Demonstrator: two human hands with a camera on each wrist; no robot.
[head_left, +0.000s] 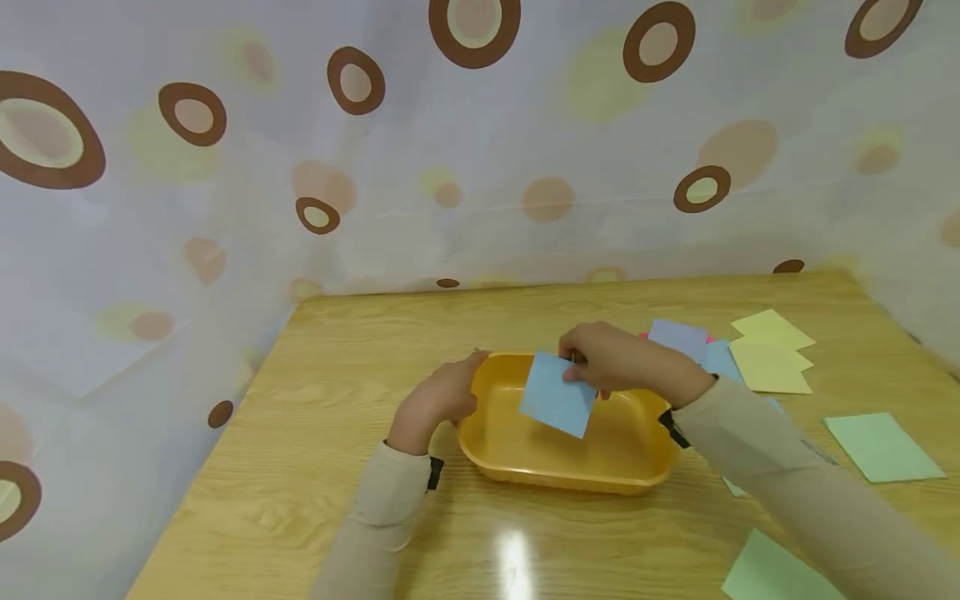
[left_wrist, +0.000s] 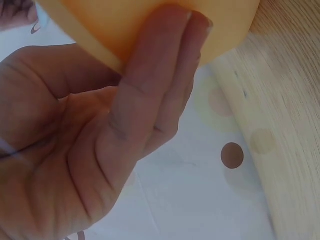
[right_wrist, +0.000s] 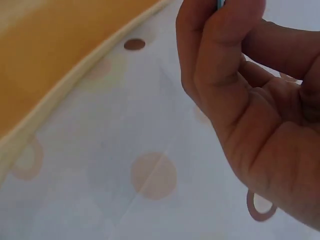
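Observation:
An orange-yellow plastic tray (head_left: 491,425) sits on the wooden table. My left hand (head_left: 442,396) grips its left end, with fingers along the outer wall, as the left wrist view shows against the tray (left_wrist: 232,22). Between thumb and fingers, my right hand (head_left: 626,358) pinches a square light-blue paper sheet (head_left: 558,396) by its upper edge, tilted over the tray's inside. In the right wrist view only a thin blue edge of the sheet (right_wrist: 220,4) shows at the fingertips, and the tray (right_wrist: 55,55) is to the left.
Right of the tray lie yellow sheets (head_left: 772,367), a purple sheet (head_left: 678,336), a blue sheet (head_left: 722,358) and a green stack (head_left: 885,447). Another green sheet (head_left: 776,571) is at the front, partly under my right forearm in view. A patterned cloth (head_left: 495,150) hangs behind the table.

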